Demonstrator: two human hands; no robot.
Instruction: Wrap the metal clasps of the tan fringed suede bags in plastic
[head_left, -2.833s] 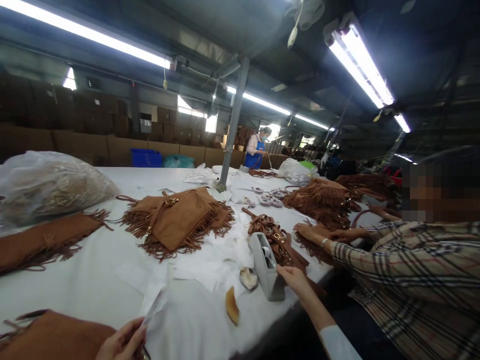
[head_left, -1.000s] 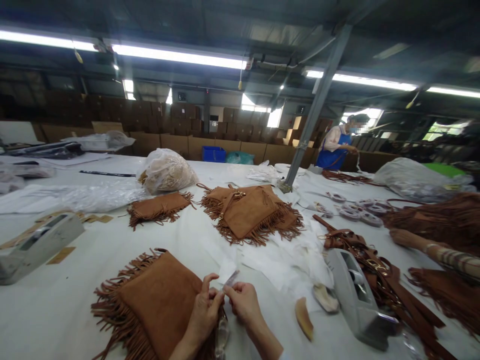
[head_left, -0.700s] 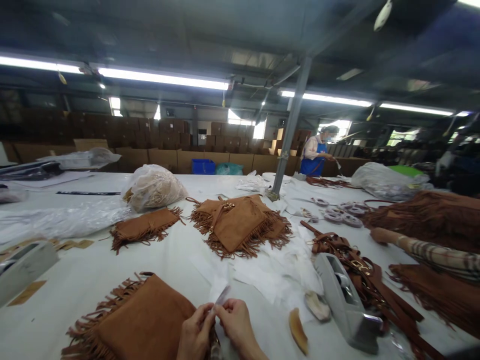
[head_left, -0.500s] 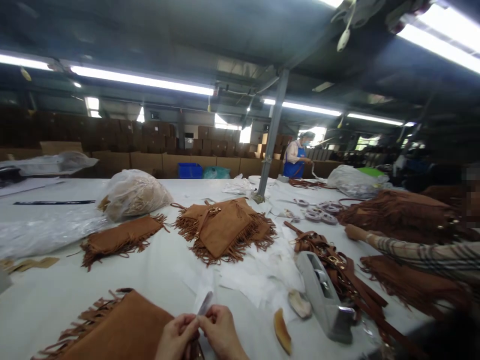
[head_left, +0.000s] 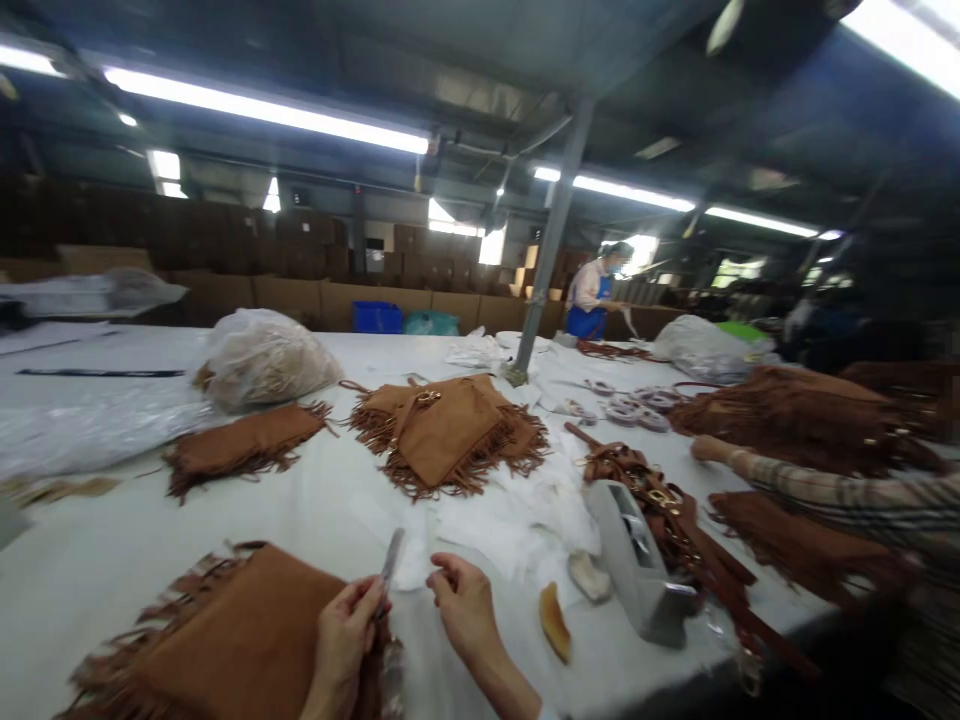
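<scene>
One thin, narrow, greyish strip (head_left: 393,553), material unclear, is standing tilted at lower centre, its base being pinched between thumb and fingers of the left hand (head_left: 349,630); the low grip is probably leaving its upper length free. The right hand (head_left: 469,605) is hovering just beside, fingers loosely bent and parted, seemingly holding nothing. One flat tan suede-like fringed bag (head_left: 232,640) is lying at lower left, partly covered by the left hand, apparently being kept within easy reach. Right of centre, one curved yellow-brown wedge (head_left: 553,622) and one pale oval object (head_left: 589,577) are lying near one grey tape dispenser (head_left: 652,592), which is blocking the direct way to a heap of brown straps with gold-toned fittings (head_left: 679,515). Mid-frame, a pile of tan fringed bags (head_left: 450,430) is resting behind crumpled white sheets (head_left: 487,535). At right, a co-worker's plaid sleeve (head_left: 832,490) is extending above a brown fringed piece (head_left: 795,540).
</scene>
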